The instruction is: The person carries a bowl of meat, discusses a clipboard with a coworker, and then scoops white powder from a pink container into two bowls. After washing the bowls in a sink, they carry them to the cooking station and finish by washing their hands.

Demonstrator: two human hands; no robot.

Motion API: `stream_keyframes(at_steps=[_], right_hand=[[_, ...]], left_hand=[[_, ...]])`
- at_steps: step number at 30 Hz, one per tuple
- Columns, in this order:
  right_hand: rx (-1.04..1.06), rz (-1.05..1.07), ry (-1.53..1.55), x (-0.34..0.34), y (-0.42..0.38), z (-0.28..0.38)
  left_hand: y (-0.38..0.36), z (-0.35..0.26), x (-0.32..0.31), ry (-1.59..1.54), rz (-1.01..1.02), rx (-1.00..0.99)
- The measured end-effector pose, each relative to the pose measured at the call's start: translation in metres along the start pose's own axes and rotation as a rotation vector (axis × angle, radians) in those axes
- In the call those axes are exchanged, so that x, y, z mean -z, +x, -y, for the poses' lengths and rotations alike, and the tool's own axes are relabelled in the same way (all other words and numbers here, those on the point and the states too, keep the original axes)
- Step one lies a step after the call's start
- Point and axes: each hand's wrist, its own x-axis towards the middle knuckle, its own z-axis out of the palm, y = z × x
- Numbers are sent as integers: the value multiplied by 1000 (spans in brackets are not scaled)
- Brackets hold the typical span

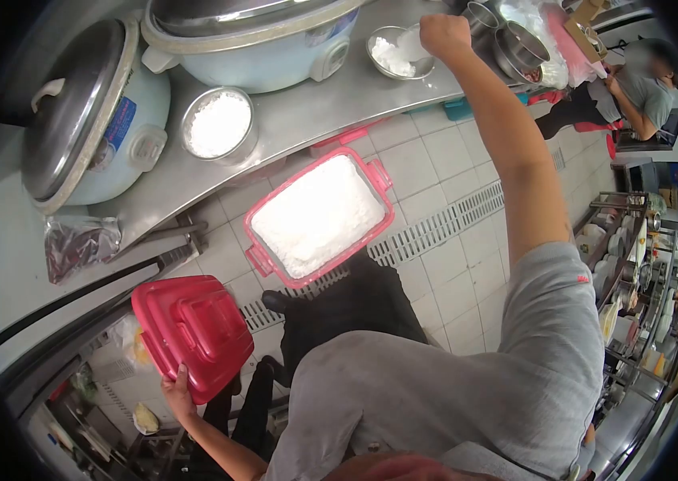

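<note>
My left hand (178,389) grips the edge of a red plastic lid (198,325), held out at my left side. My right arm reaches across to the counter, where my right hand (445,36) is closed in a fist over a metal bowl (403,74). A pale, scoop-like thing (413,44) shows at that fist, tilted into the bowl. Lumpy white powder (392,58) lies in the bowl. Below the counter edge, in front of my legs, stands an open red tub (389,215) filled with white powder (319,212).
Two large lidded cookers (255,60) (86,128) stand on the steel counter (307,120), beside a metal pot of white powder (218,124). Metal pots (522,44) sit at the far right. Another person (635,92) stands beyond them. A drain grate (451,220) crosses the tiled floor.
</note>
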Motion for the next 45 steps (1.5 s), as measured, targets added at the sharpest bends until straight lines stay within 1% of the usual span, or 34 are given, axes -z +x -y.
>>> stream_keyframes(at_steps=[1, 7, 10, 13, 16, 19, 22, 25, 28, 30, 32, 33, 34, 35, 36, 38, 39, 40, 43, 45], right_hand=[[-12, -24, 9, 1, 2, 0], [38, -6, -73, 13, -2, 3], [91, -84, -56, 8, -2, 1], [132, -113, -135, 18, -3, 4], [157, -172, -150, 0, 2, -4], [68, -244, -87, 13, -4, -5], [77, -184, -38, 31, -18, -2], [105, -55, -38, 2, -16, -8], [0, -84, -3, 9, -26, -23], [-69, -83, 96, 34, -50, -29], [-172, -186, 155, 25, -71, -38], [-115, -233, 241, 20, -88, -38], [-75, -207, 267, 15, -107, -35], [-47, -144, 350, 24, -131, -21], [-8, -91, 347, 12, -151, -5], [102, -71, 438, -42, -198, 37], [124, 22, 512, -79, -218, 68], [171, 164, 412, -96, -237, 102], [226, 498, 284, -166, -267, 207], [261, 502, 222, -215, -276, 265]], left_hand=[[1, 1, 1, -8, -2, -12], [-7, -11, -4, -35, -17, -75], [-10, -14, -5, -39, -37, -69], [-14, -22, -11, -32, -28, -72], [-15, -28, -16, -17, -7, -84], [-15, -31, -21, -1, 9, -88], [-12, -34, -28, 11, 23, -94], [-8, -32, -26, 3, 47, -97], [-13, -36, -28, 19, 34, -114], [-13, -34, -26, 57, 21, -114], [-11, -34, -30, 87, -29, -141], [-15, -33, -25, 118, -68, -128], [-16, -31, -20, 132, -69, -77], [-13, -30, -18, 141, -73, -31], [-11, -29, -19, 105, -67, -13], [-1, -22, -16, 44, -50, -12], [4, -18, -15, 23, -38, -14], [6, -13, -13, -1, -24, -18], [12, -4, -7, 29, -80, 15], [7, -1, -5, 57, -124, 14]])
